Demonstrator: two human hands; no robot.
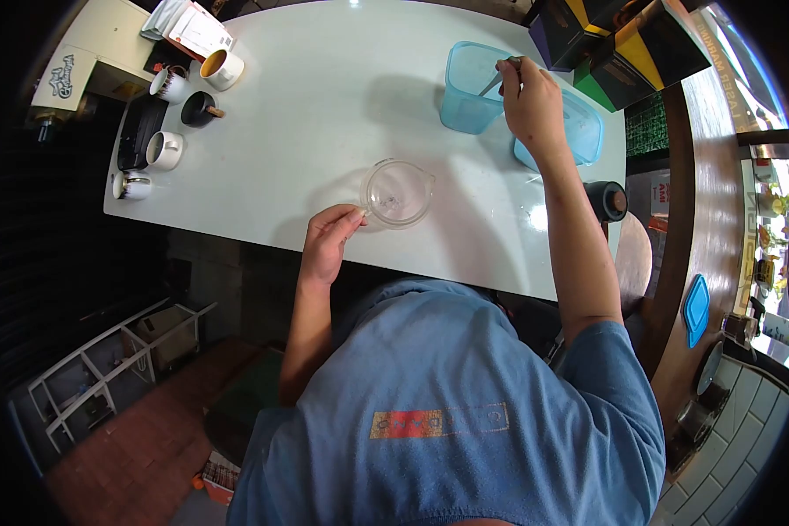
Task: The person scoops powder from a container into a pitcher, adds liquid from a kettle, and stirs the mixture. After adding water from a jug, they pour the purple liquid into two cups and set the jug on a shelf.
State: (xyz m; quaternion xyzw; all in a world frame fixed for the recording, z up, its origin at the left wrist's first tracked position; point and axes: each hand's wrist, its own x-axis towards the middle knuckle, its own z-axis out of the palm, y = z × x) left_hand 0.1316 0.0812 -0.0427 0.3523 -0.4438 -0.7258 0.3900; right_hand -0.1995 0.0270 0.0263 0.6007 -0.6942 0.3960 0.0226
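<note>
A clear glass jug point(398, 194) with a pouring lip stands near the front edge of the white table. The fingers of my left hand point(329, 238) pinch its handle from the left side. Further off to the right, my right hand point(533, 103) is closed on a slim metal utensil point(492, 85), which slants down over a light blue plastic container point(466, 110). The utensil's lower end overlaps the container's opening. Beside it, partly behind my right wrist, is a second light blue container point(583, 133).
Several mugs, one a white mug point(165, 150), line the white table's point(307, 114) left end beside a black case point(141, 131). Black boxes with coloured panels point(644, 53) stand at the back right. A dark round canister point(607, 202) sits by my right forearm. A blue lid point(696, 310) lies on the wooden counter.
</note>
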